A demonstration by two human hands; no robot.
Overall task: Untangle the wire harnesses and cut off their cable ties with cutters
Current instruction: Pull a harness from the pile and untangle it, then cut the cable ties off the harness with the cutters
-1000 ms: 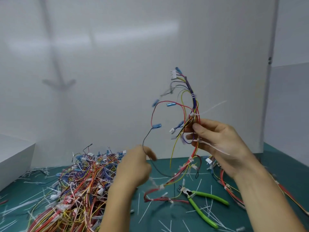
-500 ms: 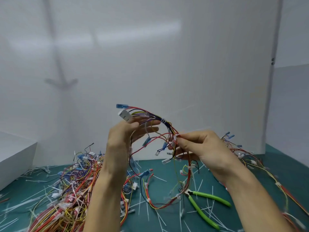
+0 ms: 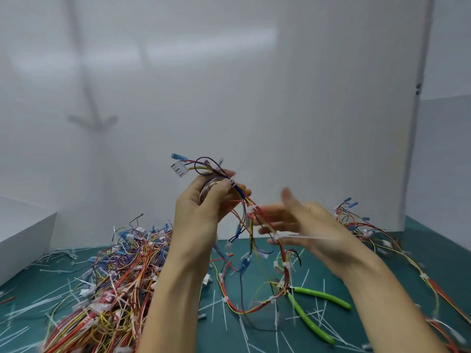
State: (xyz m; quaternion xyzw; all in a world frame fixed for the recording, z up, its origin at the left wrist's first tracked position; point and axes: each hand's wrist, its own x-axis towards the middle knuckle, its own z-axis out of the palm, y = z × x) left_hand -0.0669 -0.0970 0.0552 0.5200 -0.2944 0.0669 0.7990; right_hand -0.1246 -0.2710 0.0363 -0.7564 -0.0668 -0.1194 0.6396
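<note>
My left hand [image 3: 204,207] grips the upper end of a multicoloured wire harness [image 3: 283,258], just below its white connector [image 3: 179,168]. The harness hangs down to the green mat [image 3: 397,284], with white cable ties along its red and yellow wires. My right hand [image 3: 308,225] is blurred beside the harness, fingers spread and straight, holding nothing I can make out. A white tie tail crosses in front of it. The green-handled cutters [image 3: 316,294] lie on the mat below my right hand, untouched.
A big tangled pile of harnesses [image 3: 114,276] covers the mat at left. More harnesses [image 3: 362,230] trail along the right. Several cut tie pieces [image 3: 224,313] litter the mat. A white box [image 3: 23,233] stands far left, and white panels wall off the back.
My right hand let go of the harness it was pinching and opened, moving fast. My left hand took hold of the harness's top end, now slightly higher and to the right.
</note>
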